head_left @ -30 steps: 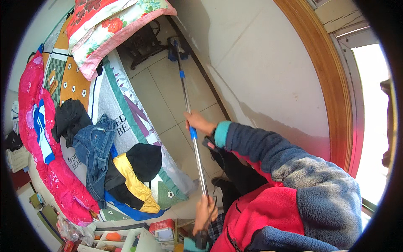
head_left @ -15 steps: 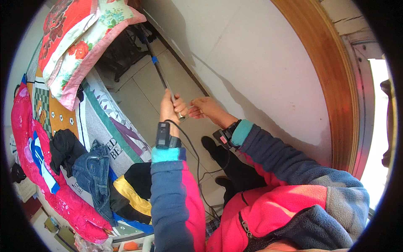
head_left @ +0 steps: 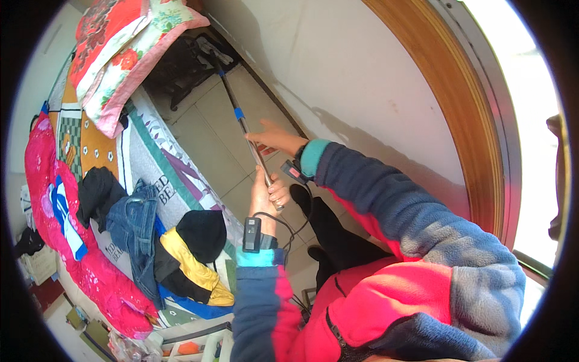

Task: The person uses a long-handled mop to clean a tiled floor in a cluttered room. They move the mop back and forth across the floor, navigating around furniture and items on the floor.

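Note:
My left hand is wrapped round the near end of a long metal pole with blue bands. Farther along the shaft, my right hand reaches to it from the right, fingers stretched out and tips at the pole. Whether those fingertips touch the metal is hard to tell. The pole slants away to the far left, and its far end reaches a dark low piece of furniture, where its tip is hard to make out.
At left is a bed with a patterned cover, carrying jeans, a black and yellow garment, a pink quilt and a floral pillow. A white wall and wooden door frame bound the right. Tiled floor lies between.
My right hand has moved forward and left to the pole's shaft. My left hand, still gripping the pole, sits lower and nearer me. More of the pole shows beyond it.

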